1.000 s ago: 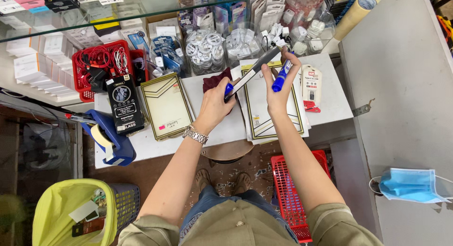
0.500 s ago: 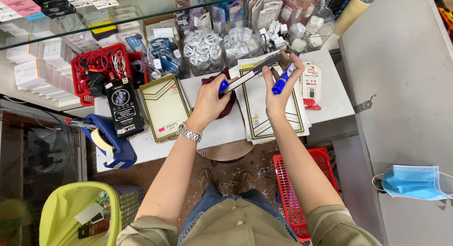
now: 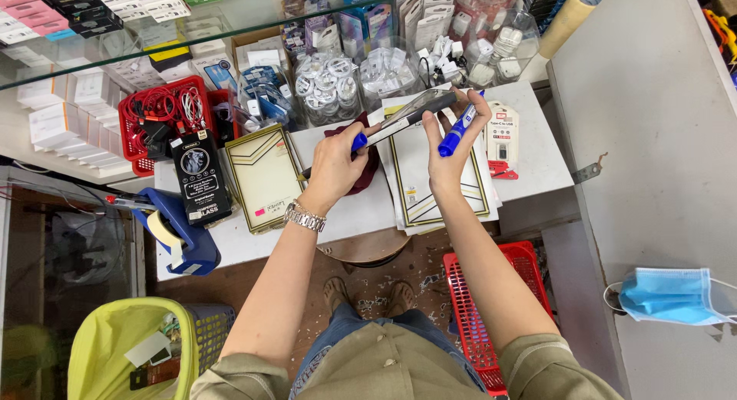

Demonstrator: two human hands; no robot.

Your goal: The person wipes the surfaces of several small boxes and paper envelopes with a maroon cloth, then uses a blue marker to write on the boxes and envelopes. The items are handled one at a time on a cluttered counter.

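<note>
My left hand (image 3: 335,163) grips the near end of a dark smartphone (image 3: 411,113) held up edge-on over the white table (image 3: 361,208); a small blue piece shows at my left thumb, and a wristwatch sits on that wrist. My right hand (image 3: 449,143) steadies the phone's far end with its fingertips and also holds a blue marker (image 3: 457,128). A dark red cloth (image 3: 367,158) lies under the hands. White and gold screen-protector packets (image 3: 430,185) are stacked beneath my right hand.
A packet (image 3: 265,176), a black box (image 3: 201,177) and a blue tape dispenser (image 3: 178,231) lie to the left. Red baskets (image 3: 165,116) and tubs of cables stand behind. A red crate (image 3: 476,308), a yellow-lined bin (image 3: 130,354) and a blue face mask (image 3: 668,294) are nearby.
Both hands and the phone have shifted only slightly; the phone stays tilted between them. The camera has drifted a little.
</note>
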